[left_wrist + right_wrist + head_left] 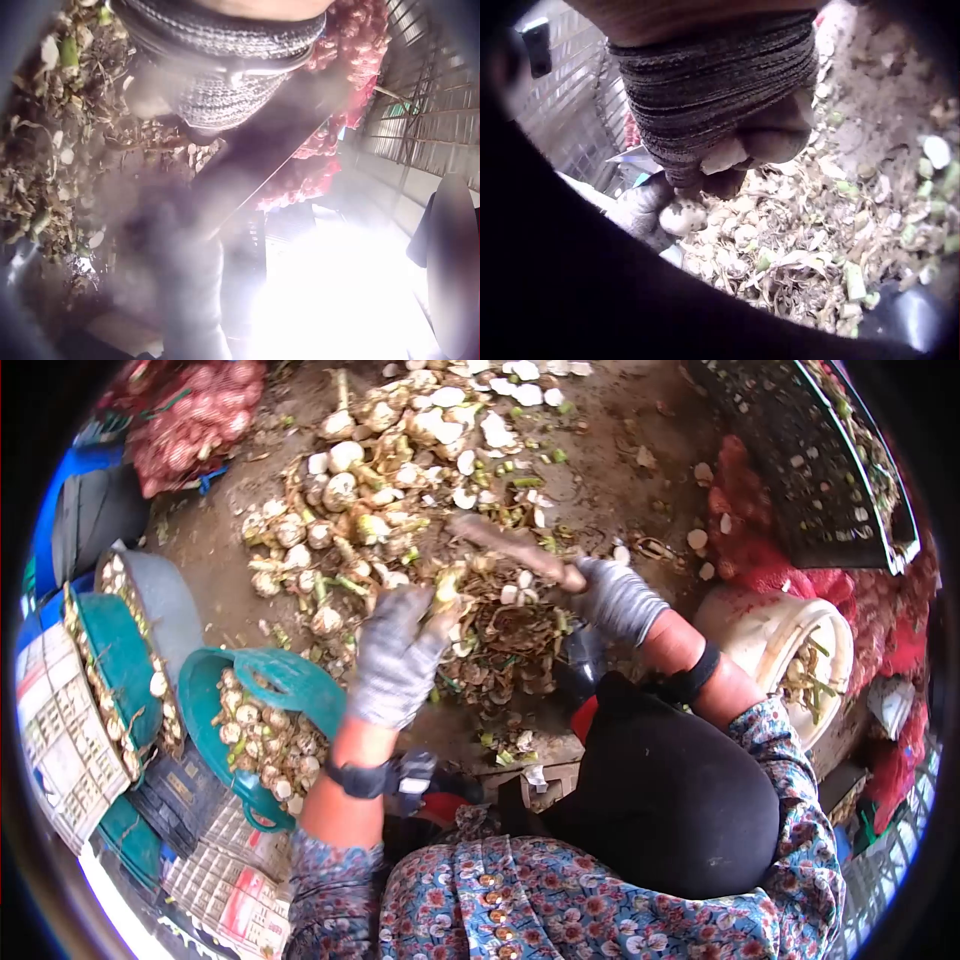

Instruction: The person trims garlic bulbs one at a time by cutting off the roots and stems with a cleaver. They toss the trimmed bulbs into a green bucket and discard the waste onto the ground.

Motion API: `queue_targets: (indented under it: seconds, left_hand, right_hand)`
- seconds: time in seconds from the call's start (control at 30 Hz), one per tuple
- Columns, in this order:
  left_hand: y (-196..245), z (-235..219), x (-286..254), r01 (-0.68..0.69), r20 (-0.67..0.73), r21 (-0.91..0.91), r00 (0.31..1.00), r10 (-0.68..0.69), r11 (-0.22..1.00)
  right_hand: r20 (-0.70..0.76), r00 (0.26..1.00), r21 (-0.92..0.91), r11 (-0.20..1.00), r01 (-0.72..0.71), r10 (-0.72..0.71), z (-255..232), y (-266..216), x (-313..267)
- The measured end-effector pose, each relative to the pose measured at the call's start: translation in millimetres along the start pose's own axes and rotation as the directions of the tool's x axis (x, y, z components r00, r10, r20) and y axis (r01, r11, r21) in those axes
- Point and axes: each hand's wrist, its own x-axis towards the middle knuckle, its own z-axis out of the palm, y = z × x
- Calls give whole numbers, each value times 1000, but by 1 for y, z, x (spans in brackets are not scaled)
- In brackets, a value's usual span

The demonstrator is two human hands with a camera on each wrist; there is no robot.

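In the head view my gloved left hand (395,660) holds a garlic bulb (448,588) between thumb and fingers, above a heap of garlic (372,525). To its right, my gloved right hand (618,600) grips a knife (512,550) by its handle; the blade is blurred and points up and left. The right wrist view shows the right glove (720,97) from behind, with a pale bulb (682,216) beside the other glove (639,206). The left glove (229,97) fills the top of the left wrist view, where much is blurred or glaring.
A teal basket (195,705) with cut bulbs stands at the left, near more tubs. On the right are a white bucket (845,650) with stems and a black crate (790,490). Red net sacks (190,435) lie at the upper left; cut pieces litter the ground.
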Motion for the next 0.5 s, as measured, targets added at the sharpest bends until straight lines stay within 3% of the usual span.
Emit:
queue_targets:
  seconds: [0.03, 0.07, 0.1, 0.13, 0.2, 0.3, 0.33, 0.37, 0.43, 0.47, 0.5]
  left_hand:
    - [0, -32, -13, 35, 113, 176, 992, -56, 984]
    - [-1, -70, -26, 56, 212, 353, 968, -138, 934]
    - [0, -111, -42, 95, 308, 444, 917, -252, 891]
    - [4, -146, -53, 110, 404, 522, 841, -359, 846]
    - [20, -188, -56, 350, 378, 653, 617, -690, 671]
    - [11, -186, -61, 386, 284, 545, 750, -598, 744]
    - [12, -166, -49, 538, 239, 371, 732, -638, 757]
    - [9, -140, -32, 656, 207, 173, 705, -678, 735]
    - [-56, -81, -30, 697, 222, -99, 712, -667, 710]
    - [-62, -60, -11, 489, 219, 482, 737, -640, 727]
    - [-76, -37, -2, 388, 248, 663, 692, -677, 640]
  right_hand:
    - [-147, 989, 46, 998, 32, -25, 20, 33, 5]
    - [-156, 988, -25, 1000, -14, 10, 9, 23, -3]
    - [-188, 982, 22, 1000, -3, 7, 10, 27, -2]
    - [-220, 975, 71, 997, -13, 28, 14, 32, -6]
    - [-183, 983, 60, 998, 1, 10, 11, 20, -7]
    - [-224, 971, 35, 995, 95, -85, 13, 11, 2]
    - [-256, 959, 26, 991, 133, -122, 13, 9, 7]
    - [-129, 991, -28, 999, 27, -31, 9, 5, 11]
    - [-150, 987, -16, 998, 54, -56, 10, 5, 12]
    - [-162, 985, -11, 998, 62, -63, 10, 6, 11]
    - [-165, 985, -34, 999, 42, -48, 7, 3, 6]
